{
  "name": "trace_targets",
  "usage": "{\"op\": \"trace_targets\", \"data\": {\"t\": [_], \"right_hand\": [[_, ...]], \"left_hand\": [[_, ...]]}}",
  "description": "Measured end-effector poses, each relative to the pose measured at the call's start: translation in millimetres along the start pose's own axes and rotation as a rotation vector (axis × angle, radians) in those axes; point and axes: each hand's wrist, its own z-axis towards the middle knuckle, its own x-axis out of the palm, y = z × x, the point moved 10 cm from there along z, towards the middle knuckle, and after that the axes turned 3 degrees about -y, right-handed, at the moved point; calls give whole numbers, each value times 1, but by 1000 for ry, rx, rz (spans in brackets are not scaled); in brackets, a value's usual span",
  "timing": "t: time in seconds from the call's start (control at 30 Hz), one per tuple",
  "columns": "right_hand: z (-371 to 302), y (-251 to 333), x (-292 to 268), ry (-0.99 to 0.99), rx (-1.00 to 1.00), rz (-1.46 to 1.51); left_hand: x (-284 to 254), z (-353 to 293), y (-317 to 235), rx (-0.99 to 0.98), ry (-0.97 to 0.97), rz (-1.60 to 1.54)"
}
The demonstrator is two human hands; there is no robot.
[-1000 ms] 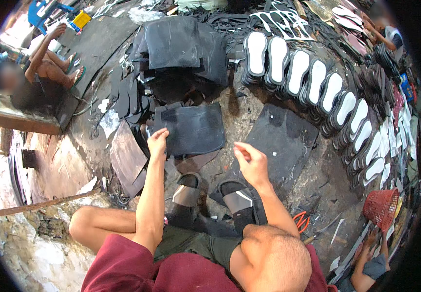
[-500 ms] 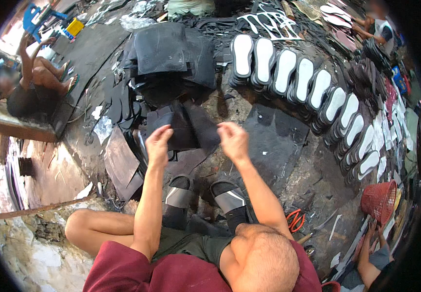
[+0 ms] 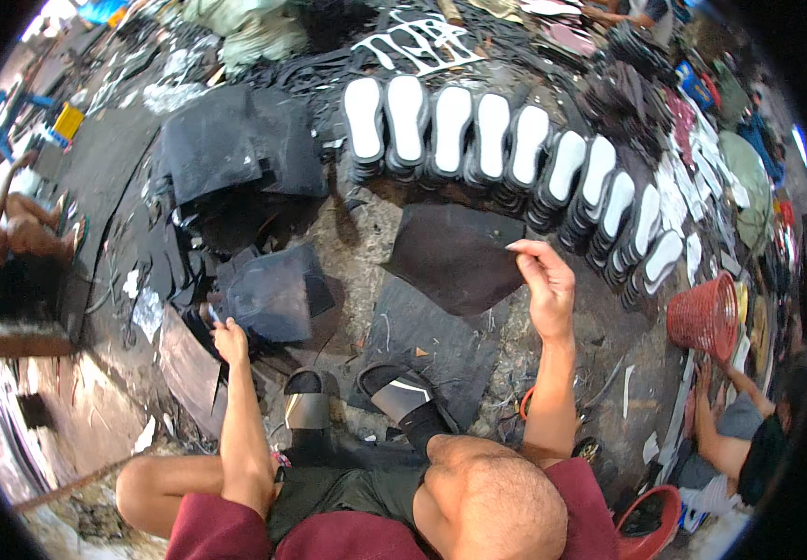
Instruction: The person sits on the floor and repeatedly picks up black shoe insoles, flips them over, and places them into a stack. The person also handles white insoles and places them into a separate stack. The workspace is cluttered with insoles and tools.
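My right hand (image 3: 548, 285) pinches the right corner of a dark brown sheet (image 3: 459, 257), which hangs or lies over the floor in front of the white-topped sole stacks. At the left, my left hand (image 3: 231, 343) has its fingers closed beside a pile of black sheets (image 3: 268, 289). A small pale streak shows at its fingertips, too blurred to name. Another flat dark sheet (image 3: 422, 327) lies on the floor, partly beneath the brown one.
Stacks of shoe soles with white tops (image 3: 492, 135) curve along the far right. A large black sheet stack (image 3: 212, 140) stands far left. A red basket (image 3: 702, 313) is on the right, near another person's arms (image 3: 707, 401). Another person (image 3: 21, 252) sits at far left.
My hands have moved apart, the right one drawing the dark brown sheet to the right, off the black pile. My left hand has gone left and down. The whole view has shifted.
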Motion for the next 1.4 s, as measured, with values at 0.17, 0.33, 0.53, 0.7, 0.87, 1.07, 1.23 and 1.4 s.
{"op": "trace_targets", "data": {"t": [0.17, 0.33, 0.53, 0.7, 0.87, 1.07, 1.23, 1.4], "right_hand": [[-4, 75, 34, 204, -377, -599], [-25, -47, 139, 688, -385, -924], [100, -43, -10, -304, -313, -624], [146, -147, -187, -464, 398, -1242], [158, -148, -181, 190, 365, -1438], [167, -155, -204, 328, 152, -1303], [166, -149, -208, 292, 13, -1286], [159, -133, -227, 210, 37, -1095]], "left_hand": [[-46, -113, -191, 330, 254, -769], [39, -286, -270, -327, 1508, -1246], [73, -298, -224, 36, 1225, -842], [60, -268, -248, 186, 1057, -1026], [-11, -239, -281, 796, 495, -521], [-22, -304, -371, 864, 807, -792], [-31, -367, -429, 1076, 896, -864], [-42, -460, -556, 1566, 757, -790]]}}
